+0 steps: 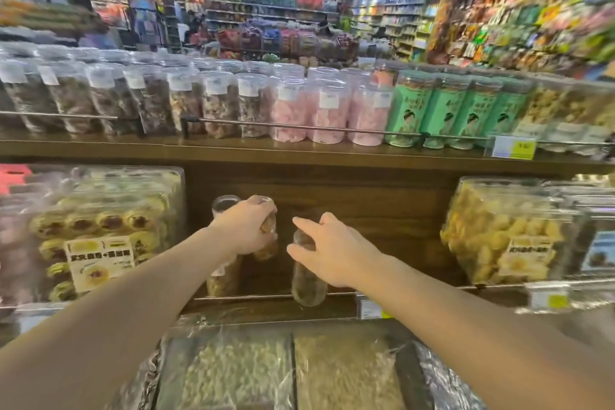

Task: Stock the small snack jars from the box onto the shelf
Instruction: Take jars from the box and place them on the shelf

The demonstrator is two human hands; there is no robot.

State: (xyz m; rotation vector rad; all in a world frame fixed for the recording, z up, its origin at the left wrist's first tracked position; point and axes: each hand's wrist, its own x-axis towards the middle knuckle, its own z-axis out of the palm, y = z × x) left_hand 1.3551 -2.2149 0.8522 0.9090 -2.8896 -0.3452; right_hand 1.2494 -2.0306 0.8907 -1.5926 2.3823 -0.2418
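Head view: left hand [248, 226] grips jar [270, 236].

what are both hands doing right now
Left hand: gripping a small clear plastic snack jar from above.
Right hand: fingers spread, touching another clear jar, not gripping.

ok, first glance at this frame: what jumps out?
Two bare forearms reach into the gap on the middle shelf: the left hand grips a small jar, the right hand touches another jar with fingers spread. Above, pink-filled jars and green canisters line the top shelf.
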